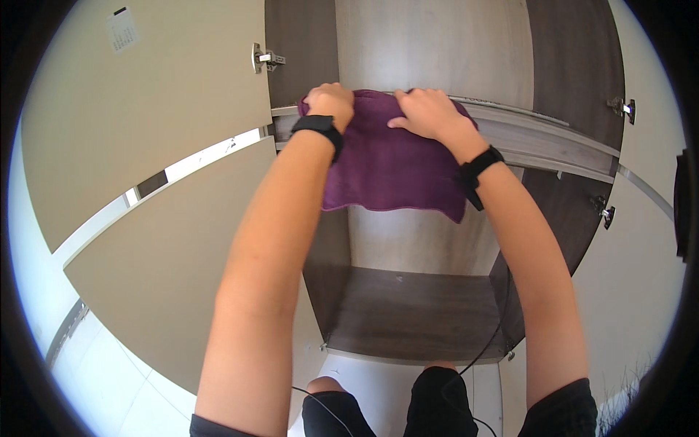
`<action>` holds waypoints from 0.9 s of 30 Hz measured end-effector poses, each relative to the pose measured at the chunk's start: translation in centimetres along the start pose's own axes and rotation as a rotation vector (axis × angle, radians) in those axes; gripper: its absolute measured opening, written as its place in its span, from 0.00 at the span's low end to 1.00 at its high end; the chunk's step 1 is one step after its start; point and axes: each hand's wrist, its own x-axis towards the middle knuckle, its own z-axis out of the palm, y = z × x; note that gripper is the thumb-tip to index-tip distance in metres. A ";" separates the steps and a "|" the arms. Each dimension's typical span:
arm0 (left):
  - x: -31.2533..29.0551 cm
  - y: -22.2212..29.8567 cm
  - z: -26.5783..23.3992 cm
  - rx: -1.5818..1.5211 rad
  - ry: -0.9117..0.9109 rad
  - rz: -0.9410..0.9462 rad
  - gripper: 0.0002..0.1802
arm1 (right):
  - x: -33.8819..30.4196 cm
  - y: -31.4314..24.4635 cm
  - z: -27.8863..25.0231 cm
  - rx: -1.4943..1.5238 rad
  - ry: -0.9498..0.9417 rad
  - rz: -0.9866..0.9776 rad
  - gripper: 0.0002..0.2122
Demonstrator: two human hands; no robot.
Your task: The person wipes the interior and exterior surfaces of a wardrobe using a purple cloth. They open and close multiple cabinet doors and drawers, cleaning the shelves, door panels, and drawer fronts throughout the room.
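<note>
A purple cloth (397,167) with a stitched edge hangs down over the front of the shelf board (539,135) between the upper and lower parts of a cabinet. At the cloth's top left corner, my left hand (331,100) is closed on it, fingertips hidden. Farther right along the same upper edge, my right hand (431,113) grips the cloth, its thumb pointing left and its fingers bent over the edge. Behind the cloth, part of the board is covered. Each wrist wears a black band.
Cream cabinet doors stand open, an upper one (145,109) and a lower one (182,240) at left, others at right (626,277). Metal hinges (266,58) jut from the frame. The dark cabinet floor (411,309) lies below. A thin black cable (486,346) runs near my knees.
</note>
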 end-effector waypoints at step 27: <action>-1.5 -6.0 6.5 -0.022 -0.005 0.074 0.14 | 3.7 -8.2 3.6 0.073 -0.046 0.048 0.12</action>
